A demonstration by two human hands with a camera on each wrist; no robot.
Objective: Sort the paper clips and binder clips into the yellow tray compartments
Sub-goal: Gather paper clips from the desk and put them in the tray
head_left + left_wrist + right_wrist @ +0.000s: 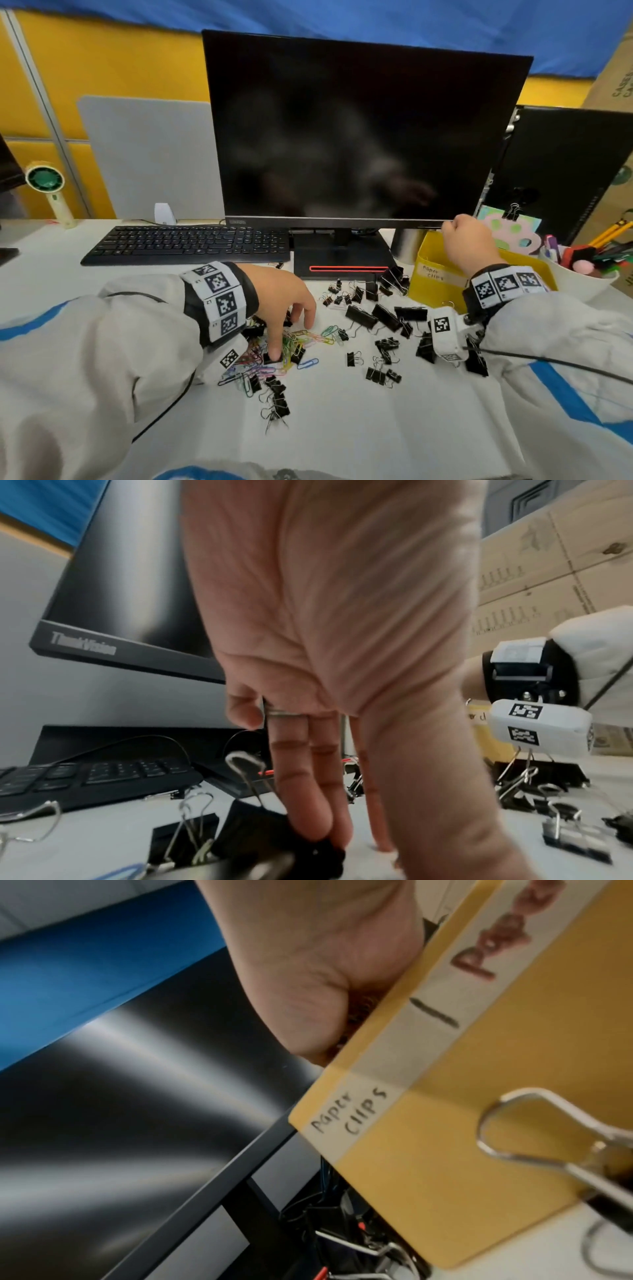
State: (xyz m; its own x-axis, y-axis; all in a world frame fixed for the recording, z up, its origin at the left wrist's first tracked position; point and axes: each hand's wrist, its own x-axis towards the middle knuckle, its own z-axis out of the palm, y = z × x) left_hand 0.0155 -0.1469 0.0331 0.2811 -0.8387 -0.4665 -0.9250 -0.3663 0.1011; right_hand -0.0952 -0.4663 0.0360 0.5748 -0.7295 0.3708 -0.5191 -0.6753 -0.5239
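Note:
Coloured paper clips [310, 337] lie in a pile under my left hand [291, 337]. Black binder clips [359, 315] are scattered over the white desk to its right. My left hand's fingers point down almost straight, and the fingertips [316, 829] touch one black binder clip [260, 834] in the pile, thumb apart. The yellow tray [431, 287] stands at the right with a taped label reading "paper clips" [346, 1112]. My right hand [455, 233] hovers over its near-left compartment with fingers curled inward. The tray wall [479, 1096] hides what, if anything, the right hand [325, 988] holds.
A dark monitor [359, 130] on a black stand [342, 260] rises just behind the clips, with a black keyboard [188, 243] to the left. A white cup of pens [582, 274] stands right of the tray. A small fan [48, 185] is at the far left.

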